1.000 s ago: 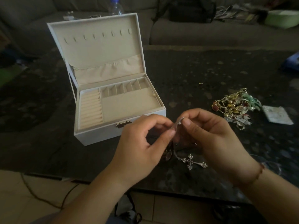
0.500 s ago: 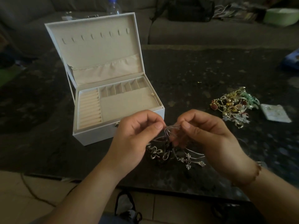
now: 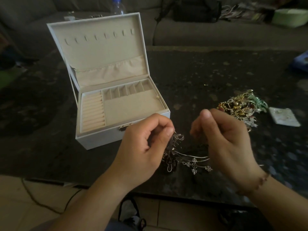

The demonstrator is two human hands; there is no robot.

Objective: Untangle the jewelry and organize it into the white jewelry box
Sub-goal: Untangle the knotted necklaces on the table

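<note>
The white jewelry box point(image 3: 93, 139) stands open on the dark table, its beige trays holding nothing. In front of it, my left hand point(image 3: 143, 144) pinches a knot of silver chains point(image 3: 176, 139) between thumb and forefinger. A silver cross pendant point(image 3: 194, 165) hangs below on thin chains above the table. My right hand point(image 3: 223, 139) is curled, pinching a fine chain that runs from the tangle; the strand is barely visible. A tangled heap of gold, red and green jewelry point(image 3: 240, 108) lies behind my right hand.
A small clear packet point(image 3: 283, 116) lies right of the heap. A blue object point(image 3: 301, 61) sits at the table's right edge. Behind the table is a grey sofa with a water bottle point(image 3: 117, 5), a dark bag point(image 3: 193, 9) and a green box point(image 3: 290, 16).
My hands have drawn apart, stretching the chains between them. The knot stays with my left hand and the cross pendant hangs a little lower.
</note>
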